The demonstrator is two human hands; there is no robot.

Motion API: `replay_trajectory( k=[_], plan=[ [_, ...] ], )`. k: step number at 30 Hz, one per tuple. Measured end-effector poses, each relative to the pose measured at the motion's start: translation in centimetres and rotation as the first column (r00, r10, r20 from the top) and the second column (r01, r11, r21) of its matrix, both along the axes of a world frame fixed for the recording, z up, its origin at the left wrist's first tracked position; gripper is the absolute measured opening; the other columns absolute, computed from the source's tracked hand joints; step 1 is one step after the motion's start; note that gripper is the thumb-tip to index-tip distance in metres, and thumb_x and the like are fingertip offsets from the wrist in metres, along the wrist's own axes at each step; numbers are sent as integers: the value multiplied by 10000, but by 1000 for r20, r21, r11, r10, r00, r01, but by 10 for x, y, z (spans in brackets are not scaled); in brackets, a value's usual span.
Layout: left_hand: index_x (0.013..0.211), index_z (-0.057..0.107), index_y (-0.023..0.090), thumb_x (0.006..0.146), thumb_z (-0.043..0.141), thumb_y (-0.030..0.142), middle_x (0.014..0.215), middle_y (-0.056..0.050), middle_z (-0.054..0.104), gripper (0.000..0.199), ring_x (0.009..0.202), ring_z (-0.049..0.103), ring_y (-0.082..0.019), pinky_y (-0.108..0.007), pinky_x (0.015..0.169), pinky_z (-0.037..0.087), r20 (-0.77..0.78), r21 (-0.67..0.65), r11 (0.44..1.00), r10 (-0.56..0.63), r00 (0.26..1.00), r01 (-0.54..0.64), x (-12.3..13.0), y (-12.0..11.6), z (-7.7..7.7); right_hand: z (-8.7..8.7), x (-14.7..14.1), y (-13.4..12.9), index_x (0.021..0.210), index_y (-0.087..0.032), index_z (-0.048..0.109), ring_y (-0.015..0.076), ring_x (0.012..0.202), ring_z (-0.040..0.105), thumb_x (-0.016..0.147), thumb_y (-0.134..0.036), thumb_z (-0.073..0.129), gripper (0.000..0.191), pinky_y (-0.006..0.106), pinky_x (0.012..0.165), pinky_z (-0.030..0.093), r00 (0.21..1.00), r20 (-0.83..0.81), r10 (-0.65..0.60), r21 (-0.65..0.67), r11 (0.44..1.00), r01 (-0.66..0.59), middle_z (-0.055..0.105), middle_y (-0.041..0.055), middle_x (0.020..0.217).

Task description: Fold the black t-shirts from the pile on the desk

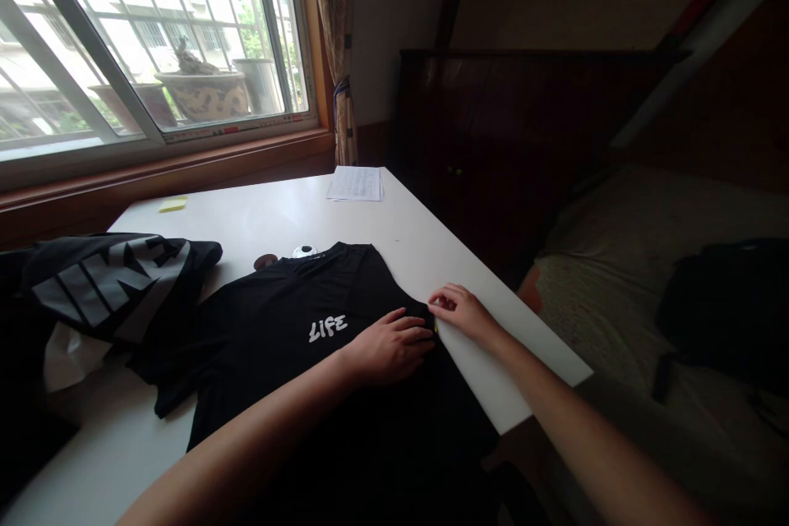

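Two bare forearms, mine, nearest the lens, both reaching over one black T-shirt (271, 320). Shirt count: one, front up, spread on one white table (271, 201), one white print on the chest, collar pointing away from me. My left hand (391, 345) lies palm down on the cloth, fingers loosely together, tips near the shirt's right edge. My right hand (461, 312) is at that edge, fingers curled towards the thumb; can't tell if cloth is pinched between. One tiny yellow spot (436, 328) by my left fingertips, too small to identify.

Past the collar, two small round items: one brown disc (265, 262), one silvery round piece (304, 251). Far end: one yellow pad (173, 204), one batch of papers (356, 183), sheets not countable. Left: one dark bundle (117, 283) with big grey letters. Beyond the window glass, three pots (206, 94).
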State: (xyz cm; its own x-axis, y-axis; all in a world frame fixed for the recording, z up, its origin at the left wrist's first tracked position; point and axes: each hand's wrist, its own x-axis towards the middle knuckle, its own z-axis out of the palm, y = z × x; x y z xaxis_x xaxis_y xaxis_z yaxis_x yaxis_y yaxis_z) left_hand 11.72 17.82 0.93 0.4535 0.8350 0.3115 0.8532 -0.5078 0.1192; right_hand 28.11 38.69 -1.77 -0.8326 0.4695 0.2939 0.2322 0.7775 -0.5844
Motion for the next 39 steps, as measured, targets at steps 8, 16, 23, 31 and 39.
replay_trajectory(
  k=[8, 16, 23, 31, 39],
  plan=[
    [1321, 624, 209, 1005, 516, 311, 1328, -58, 659, 349, 1251, 568, -244, -413, 1185, 353, 28, -36, 999, -34, 999, 35, -6, -3, 9, 0, 0, 1, 882, -246, 742, 195, 770, 579, 875, -366, 684, 133, 328, 718, 503, 1000, -9, -1, -30, 1000, 1, 615, 16, 797],
    [1210, 664, 220, 989, 533, 273, 1204, -59, 691, 262, 1143, 601, -221, -402, 1165, 358, 42, -39, 996, -79, 996, 81, -8, -1, 17, 2, 0, 2, 860, -243, 755, 202, 782, 594, 877, -378, 681, 155, 334, 731, 503, 1000, 8, 6, -49, 999, -6, 647, 24, 805],
    [1149, 682, 220, 972, 562, 250, 1173, -52, 691, 215, 1089, 609, -202, -382, 1133, 399, 28, 0, 996, -93, 995, 93, -9, 0, 15, 2, 0, 1, 832, -237, 760, 211, 818, 602, 872, -362, 680, 154, 335, 753, 483, 1000, 21, -18, -56, 998, 20, 684, 33, 819],
    [1467, 500, 216, 1014, 495, 389, 1510, -72, 537, 485, 1247, 556, -271, -461, 1158, 355, -16, -35, 999, 10, 1000, -10, 0, 0, 7, 4, -5, 1, 807, -232, 767, 220, 819, 647, 825, -364, 701, 148, 332, 768, 495, 993, 45, -109, -175, 978, 115, 728, 39, 862],
    [1332, 616, 225, 998, 518, 300, 1360, -37, 656, 356, 1175, 590, -241, -442, 1186, 310, 25, -68, 994, -79, 997, 80, -7, -1, 16, 1, -6, 4, 835, -229, 791, 237, 854, 674, 814, -368, 710, 162, 348, 812, 519, 991, 50, -126, -214, 968, 134, 750, 52, 891]
  ],
)
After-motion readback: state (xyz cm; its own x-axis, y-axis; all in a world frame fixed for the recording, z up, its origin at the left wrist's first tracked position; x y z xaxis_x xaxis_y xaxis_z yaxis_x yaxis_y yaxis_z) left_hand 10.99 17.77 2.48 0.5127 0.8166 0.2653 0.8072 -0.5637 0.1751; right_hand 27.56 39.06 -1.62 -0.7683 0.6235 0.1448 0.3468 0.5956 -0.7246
